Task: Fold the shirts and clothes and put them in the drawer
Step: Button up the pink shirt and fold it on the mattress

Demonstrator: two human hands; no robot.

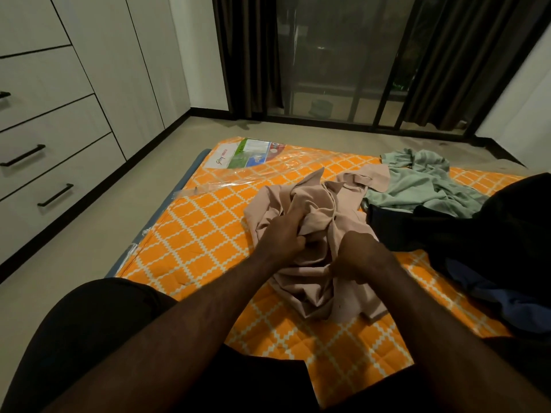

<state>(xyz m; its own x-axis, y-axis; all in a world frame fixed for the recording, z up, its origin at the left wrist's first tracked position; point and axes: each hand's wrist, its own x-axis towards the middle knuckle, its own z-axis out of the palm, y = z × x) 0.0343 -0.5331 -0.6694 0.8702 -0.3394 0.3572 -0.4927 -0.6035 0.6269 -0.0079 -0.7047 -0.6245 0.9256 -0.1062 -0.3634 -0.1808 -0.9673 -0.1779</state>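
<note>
A crumpled beige shirt [316,204] lies bunched in the middle of the orange patterned mattress [193,234]. My left hand [283,234] grips a fold of it near the middle. My right hand [357,251] pinches the same shirt lower down, just to the right. A pale green garment [423,183] lies spread behind it at the right. Dark clothes [465,234] and a blue piece [512,305] are heaped at the right edge. The drawers [53,162] with black handles stand shut in the wardrobe at the left.
The mattress lies on the floor, still partly in clear plastic wrap with a printed label [244,153] at its far corner. Beige floor [89,234] runs between mattress and wardrobe. Dark curtains [247,55] and a glass sliding door [343,61] stand beyond. My knees in black shorts frame the bottom.
</note>
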